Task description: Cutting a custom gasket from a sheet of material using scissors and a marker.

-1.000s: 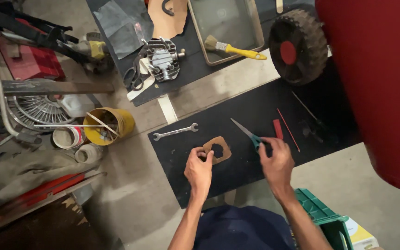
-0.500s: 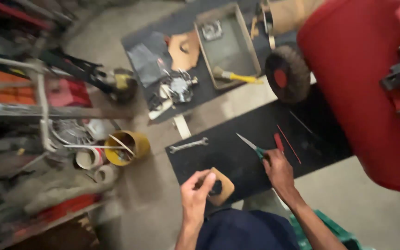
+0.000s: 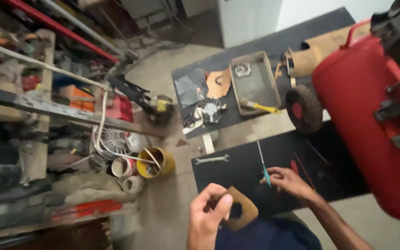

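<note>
Black mat (image 3: 237, 169): screwdriver (image 3: 263, 164) lies on it, long axis near-vertical in view, tip pointing away from person. Right hand (image 3: 289, 181) grasps teal handle. Left hand (image 3: 208, 217) pinches brown gasket (image 3: 241, 213), raised higher off mat than before.

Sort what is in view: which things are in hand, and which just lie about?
In hand:
- brown cut-out piece, in the left hand
- teal-handled tool, under the right hand

Lying about:
- spanner
- yellow bucket
- red tank
- tray
- yellow-handled brush
</note>
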